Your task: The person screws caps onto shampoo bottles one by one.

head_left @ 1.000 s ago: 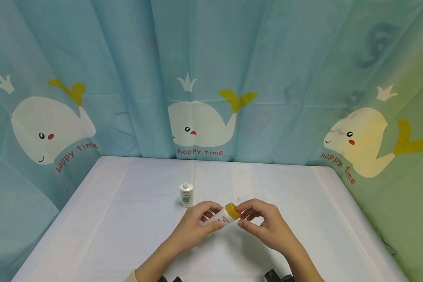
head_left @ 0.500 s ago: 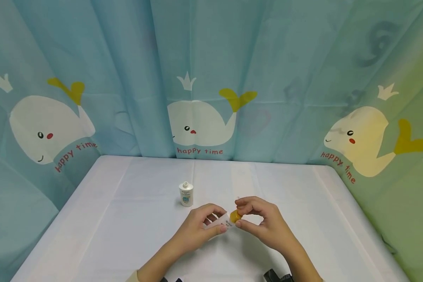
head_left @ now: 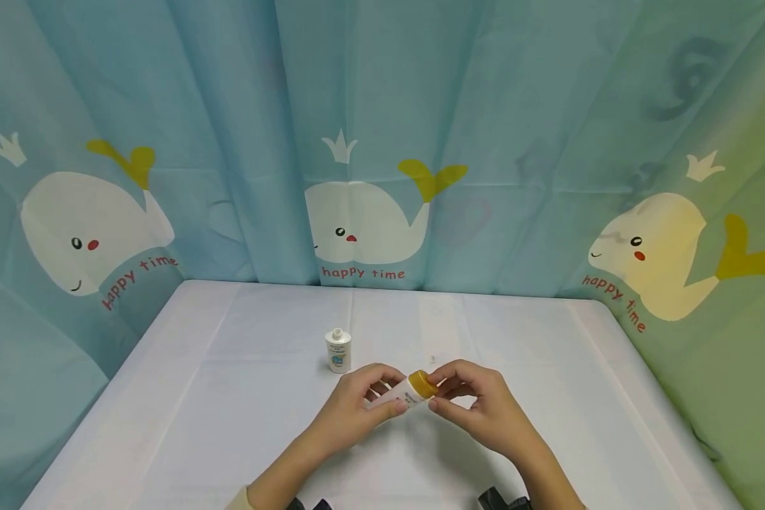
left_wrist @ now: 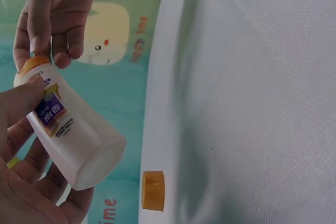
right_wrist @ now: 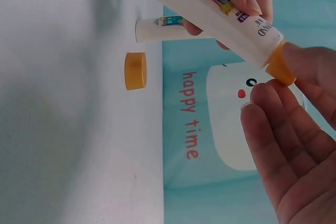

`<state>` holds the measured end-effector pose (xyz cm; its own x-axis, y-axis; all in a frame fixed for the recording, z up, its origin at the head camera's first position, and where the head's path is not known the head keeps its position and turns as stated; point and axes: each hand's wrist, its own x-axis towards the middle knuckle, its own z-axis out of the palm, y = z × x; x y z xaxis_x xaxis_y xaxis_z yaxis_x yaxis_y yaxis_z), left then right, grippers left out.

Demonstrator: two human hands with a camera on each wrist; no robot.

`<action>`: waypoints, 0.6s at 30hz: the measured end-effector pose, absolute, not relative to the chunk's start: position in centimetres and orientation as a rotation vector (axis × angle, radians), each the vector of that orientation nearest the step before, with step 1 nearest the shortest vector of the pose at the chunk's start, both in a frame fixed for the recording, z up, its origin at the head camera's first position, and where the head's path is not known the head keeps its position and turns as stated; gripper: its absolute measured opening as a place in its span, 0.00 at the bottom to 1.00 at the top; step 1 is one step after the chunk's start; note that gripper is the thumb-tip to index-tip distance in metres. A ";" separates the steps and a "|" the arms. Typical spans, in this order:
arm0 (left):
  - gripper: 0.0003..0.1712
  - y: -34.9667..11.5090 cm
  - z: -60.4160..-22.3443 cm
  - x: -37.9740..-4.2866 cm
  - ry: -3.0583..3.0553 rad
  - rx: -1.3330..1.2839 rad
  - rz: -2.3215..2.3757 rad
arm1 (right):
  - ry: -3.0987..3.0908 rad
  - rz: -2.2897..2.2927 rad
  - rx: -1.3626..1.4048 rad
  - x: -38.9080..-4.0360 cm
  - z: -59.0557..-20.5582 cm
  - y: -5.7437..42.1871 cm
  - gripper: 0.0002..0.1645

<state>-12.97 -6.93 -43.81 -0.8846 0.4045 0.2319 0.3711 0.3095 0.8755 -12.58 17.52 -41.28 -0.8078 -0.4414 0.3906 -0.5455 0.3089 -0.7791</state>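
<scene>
My left hand (head_left: 357, 405) grips a small white bottle (head_left: 397, 397) with a purple and yellow label. The bottle is tilted, its orange-yellow cap (head_left: 423, 383) pointing up toward the right. At that cap my right hand (head_left: 478, 402) pinches with thumb and fingertips, seen closely in the right wrist view on the cap (right_wrist: 281, 65). Some of its other fingers (right_wrist: 265, 140) extend freely below. A second, loose orange cap (left_wrist: 153, 190) lies on the table in both wrist views; I cannot make it out in the head view.
Another white bottle (head_left: 338, 352), uncapped with a bare nozzle, stands upright behind my left hand. The white-covered table (head_left: 248, 411) backs onto a blue-green curtain (head_left: 382, 85) with printed whales. Black devices (head_left: 503, 499) sit under my wrists.
Half a second ago my right hand had turned with the cap and the bottle's top dipped slightly. Now bottle and right hand are back near their pose of one second ago.
</scene>
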 end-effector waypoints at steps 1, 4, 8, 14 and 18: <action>0.16 -6.9 -43.8 -13.0 2.518 0.745 1.670 | -2.454 1.515 0.937 -12.6 -41.3 17.6 0.15; 0.16 -6.9 -43.8 -13.0 2.513 0.744 1.676 | -2.443 1.476 0.954 -12.7 -41.4 17.7 0.16; 0.16 -6.9 -44.1 -13.1 2.488 0.758 1.685 | -2.416 1.447 0.965 -12.8 -41.6 17.7 0.15; 0.16 -6.7 -44.3 -13.0 2.469 0.796 1.677 | -2.398 1.436 0.952 -12.9 -41.6 17.7 0.14; 0.16 -6.7 -44.2 -12.9 2.479 0.807 1.669 | -2.401 1.495 0.964 -12.8 -41.5 17.5 0.12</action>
<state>-12.87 -6.73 -44.17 -0.8629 0.4425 0.2441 0.3926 0.2828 0.8752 -12.78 17.51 -41.49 -0.7814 -0.4389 0.4436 -0.5918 0.2956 -0.7499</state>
